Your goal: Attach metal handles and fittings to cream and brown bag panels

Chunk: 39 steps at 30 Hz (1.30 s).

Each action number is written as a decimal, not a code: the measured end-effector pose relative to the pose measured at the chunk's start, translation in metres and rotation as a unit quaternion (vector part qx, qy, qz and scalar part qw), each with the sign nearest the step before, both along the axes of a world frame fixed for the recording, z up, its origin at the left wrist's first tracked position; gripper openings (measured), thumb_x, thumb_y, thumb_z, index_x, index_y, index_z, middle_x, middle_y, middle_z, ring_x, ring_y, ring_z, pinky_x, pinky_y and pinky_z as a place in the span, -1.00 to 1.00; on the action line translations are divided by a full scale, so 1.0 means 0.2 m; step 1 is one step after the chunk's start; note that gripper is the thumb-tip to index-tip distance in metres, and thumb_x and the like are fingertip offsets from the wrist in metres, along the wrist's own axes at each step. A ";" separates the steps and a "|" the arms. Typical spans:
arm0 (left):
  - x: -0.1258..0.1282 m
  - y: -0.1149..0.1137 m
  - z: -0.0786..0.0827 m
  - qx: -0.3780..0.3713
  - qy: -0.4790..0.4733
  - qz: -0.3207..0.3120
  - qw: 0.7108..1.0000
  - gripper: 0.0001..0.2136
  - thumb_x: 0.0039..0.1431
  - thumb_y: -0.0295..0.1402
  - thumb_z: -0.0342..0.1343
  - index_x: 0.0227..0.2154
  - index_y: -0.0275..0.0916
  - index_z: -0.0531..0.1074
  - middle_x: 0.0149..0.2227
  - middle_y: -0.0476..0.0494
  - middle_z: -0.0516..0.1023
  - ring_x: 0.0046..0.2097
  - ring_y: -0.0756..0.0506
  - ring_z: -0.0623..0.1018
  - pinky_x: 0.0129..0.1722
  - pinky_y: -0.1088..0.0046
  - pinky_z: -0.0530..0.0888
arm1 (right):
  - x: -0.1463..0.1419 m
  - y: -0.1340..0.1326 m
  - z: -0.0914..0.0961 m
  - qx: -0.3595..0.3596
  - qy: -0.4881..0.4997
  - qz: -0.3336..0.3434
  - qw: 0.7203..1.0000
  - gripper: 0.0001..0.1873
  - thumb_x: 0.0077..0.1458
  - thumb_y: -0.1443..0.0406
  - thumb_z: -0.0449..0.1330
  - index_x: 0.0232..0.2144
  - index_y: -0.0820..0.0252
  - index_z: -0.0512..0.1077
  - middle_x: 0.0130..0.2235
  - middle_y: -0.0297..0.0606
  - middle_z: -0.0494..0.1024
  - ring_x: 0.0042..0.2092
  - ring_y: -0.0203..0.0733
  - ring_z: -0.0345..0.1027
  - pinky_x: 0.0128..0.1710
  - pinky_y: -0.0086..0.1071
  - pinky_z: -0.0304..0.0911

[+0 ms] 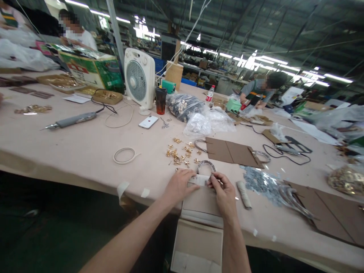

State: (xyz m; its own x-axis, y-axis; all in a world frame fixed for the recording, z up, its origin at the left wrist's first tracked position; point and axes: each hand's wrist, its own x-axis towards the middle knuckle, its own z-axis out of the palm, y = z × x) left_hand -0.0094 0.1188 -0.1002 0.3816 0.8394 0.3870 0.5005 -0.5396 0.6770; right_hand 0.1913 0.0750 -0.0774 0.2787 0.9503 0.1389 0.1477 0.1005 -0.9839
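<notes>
A beige-brown bag panel [201,203] lies at the table's front edge, and its lower part hangs over. A clear curved handle [206,165] stands out from its far end, beside a pale strip. My left hand [182,184] rests on the panel's far left corner, with thumb and fingers apart. At the far right corner, the fingers of my right hand [222,186] are pinched together near the handle's end; whatever is between them is too small to name. Just beyond my left hand lie several small gold metal fittings [179,155].
Right of my hands are a cloth roll [243,194], grey-blue small pieces [263,184] and another brown panel [332,212]. Farther back are a handled brown panel [231,151], phone [148,121], fan [140,77] and electric screwdriver [75,120]. A coworker [257,91] sits opposite.
</notes>
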 end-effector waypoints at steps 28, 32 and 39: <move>-0.02 0.02 -0.04 0.003 0.010 0.003 1.000 -0.60 0.14 -0.23 0.37 0.04 -0.13 0.53 0.05 -0.13 0.62 0.09 -0.22 0.51 0.13 0.19 0.44 | -0.15 0.12 -0.02 0.056 -0.330 0.105 0.936 -0.83 0.24 0.23 0.22 -0.22 0.08 0.61 -0.19 -0.19 0.64 -0.08 -0.03 0.46 0.02 -0.15 0.31; -0.02 0.02 -0.04 0.006 0.003 0.001 1.000 -0.60 0.12 -0.24 0.38 0.03 -0.12 0.52 0.04 -0.12 0.63 0.08 -0.22 0.51 0.12 0.19 0.44 | -0.15 0.13 -0.04 0.074 -0.356 0.096 0.926 -0.86 0.22 0.24 0.25 -0.24 0.08 0.61 -0.21 -0.18 0.62 -0.10 -0.02 0.44 0.04 -0.12 0.29; -0.01 0.01 -0.02 -0.007 0.008 0.006 1.000 -0.58 0.08 -0.31 0.39 0.03 -0.12 0.53 0.04 -0.11 0.63 0.08 -0.22 0.51 0.11 0.20 0.46 | -0.17 0.12 -0.05 0.076 -0.349 0.076 0.931 -0.89 0.21 0.26 0.27 -0.22 0.06 0.60 -0.20 -0.20 0.60 -0.06 -0.01 0.42 0.06 -0.11 0.28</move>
State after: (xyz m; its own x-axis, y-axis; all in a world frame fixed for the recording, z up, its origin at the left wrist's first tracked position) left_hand -0.0117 0.1210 -0.1048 0.3771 0.8492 0.3698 0.5182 -0.5243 0.6757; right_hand 0.1577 0.0996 -0.0878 -0.0658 0.9262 0.3711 0.7180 0.3022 -0.6270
